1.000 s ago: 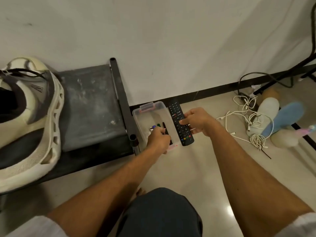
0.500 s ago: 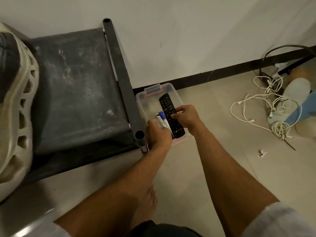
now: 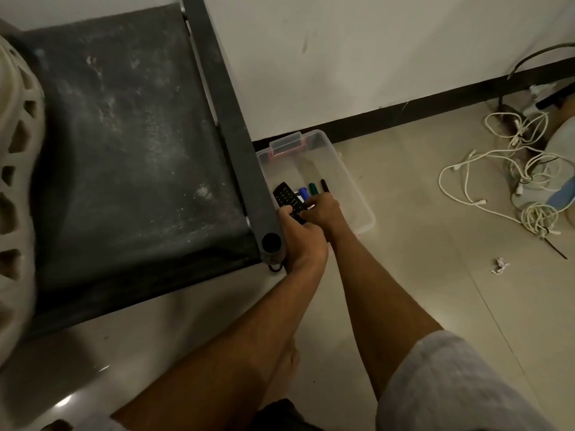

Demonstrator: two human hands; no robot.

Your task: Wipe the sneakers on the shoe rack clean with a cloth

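Remote [image 3: 287, 197] is gripped at its near end by my left hand [image 3: 303, 244], fingers curled round it, while my right hand [image 3: 322, 209] pinches its right edge. Both hands are over the clear box [image 3: 357, 194] on the floor, where 3 markers [image 3: 312, 188] lie just at 1 o'clock of the remote. The sneaker [image 3: 15, 181] sits at 9 o'clock, cut by the left edge, on the dusty rack [image 3: 124, 150], whose tube end is just beside my left hand; cables [image 3: 529, 175] lie tangled at 3 o'clock, well apart.

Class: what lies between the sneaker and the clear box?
In the head view, the rack's dusty dark shelf and its grey side rail.
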